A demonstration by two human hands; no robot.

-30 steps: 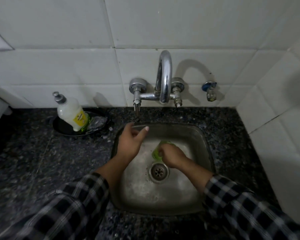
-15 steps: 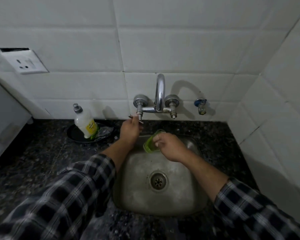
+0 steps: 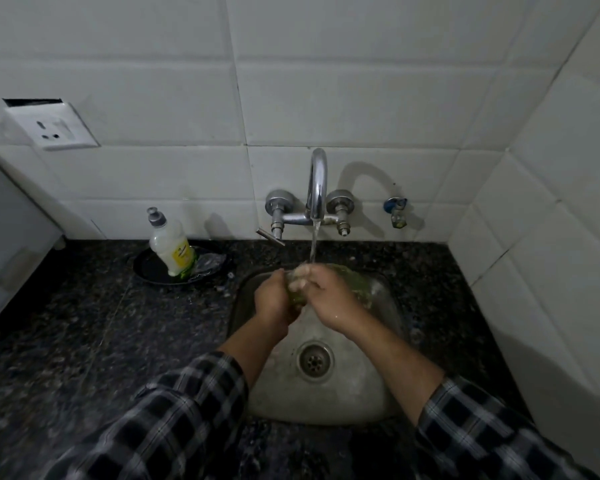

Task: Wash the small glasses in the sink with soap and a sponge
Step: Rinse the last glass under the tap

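Water runs from the chrome faucet [image 3: 317, 188] into the steel sink [image 3: 347, 389]. Under the stream, at the sink's back edge, both hands close around a small greenish glass [image 3: 297, 296], mostly hidden by my fingers. My left hand [image 3: 274, 299] grips it from the left, and my right hand [image 3: 323, 292] wraps over it from the right, fingers curled on its rim. A blurred greenish patch [image 3: 357, 284] shows behind my right hand; I cannot tell what it is. A soap bottle [image 3: 169, 242] with a yellow label stands in a black dish [image 3: 153, 268] left of the sink.
The dark speckled granite counter [image 3: 84, 334] surrounds the sink. The drain [image 3: 314, 358] lies mid-basin. A lever tap handle [image 3: 270, 236] sticks out at the left. A blue-capped wall valve [image 3: 397, 211] sits right of the faucet. A wall socket [image 3: 54, 128] is upper left, a grey appliance [image 3: 11, 244] at the left edge.
My left hand left the tap handle and joined the right hand on the glass. The water is now running. The glass rose from the basin to under the spout.
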